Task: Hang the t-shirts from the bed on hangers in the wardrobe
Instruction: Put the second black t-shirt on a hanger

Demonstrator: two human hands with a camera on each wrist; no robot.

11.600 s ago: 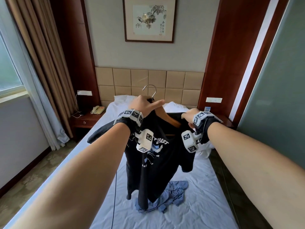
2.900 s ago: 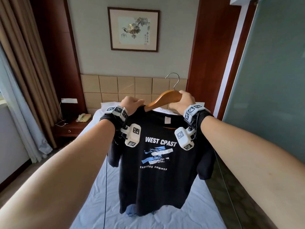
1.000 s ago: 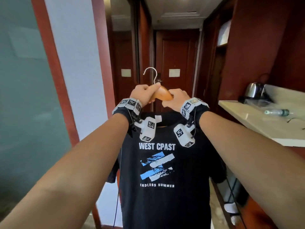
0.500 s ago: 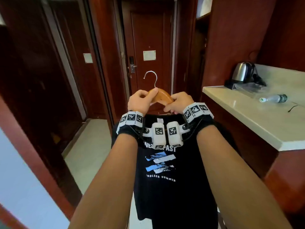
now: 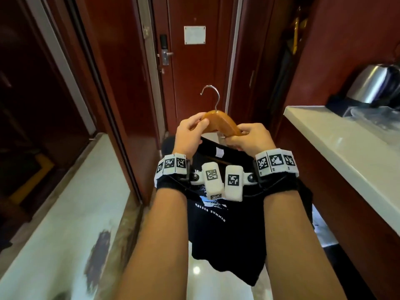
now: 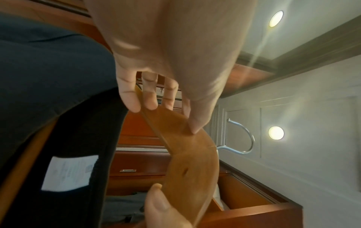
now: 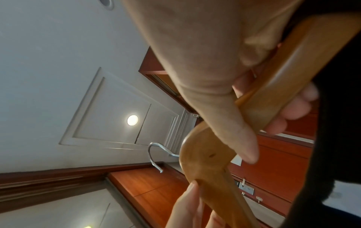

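Note:
A black t-shirt [image 5: 227,230] with white lettering hangs from a wooden hanger [image 5: 220,122] with a metal hook [image 5: 211,94]. My left hand [image 5: 190,133] grips the hanger's left arm, thumb on top. My right hand [image 5: 249,139] grips its right arm beside the collar. In the left wrist view my fingers [image 6: 148,100] and thumb wrap the hanger [image 6: 187,154], with the shirt [image 6: 48,77] beside them. In the right wrist view my right fingers [image 7: 293,111] curl round the hanger [image 7: 283,86], its hook [image 7: 156,154] pointing at the ceiling. The bed is out of view.
A dark red door [image 5: 194,61] with a handle [image 5: 165,55] closes the corridor ahead. A white counter [image 5: 346,148] with a steel kettle [image 5: 372,85] runs along the right. An open dark doorway [image 5: 32,105] is on the left. The floor [image 5: 75,213] is pale polished stone.
I have turned from the bed into the corridor and moved closer to the door. Both hands hold the hanger lower and nearer my body, with the shirt still on it.

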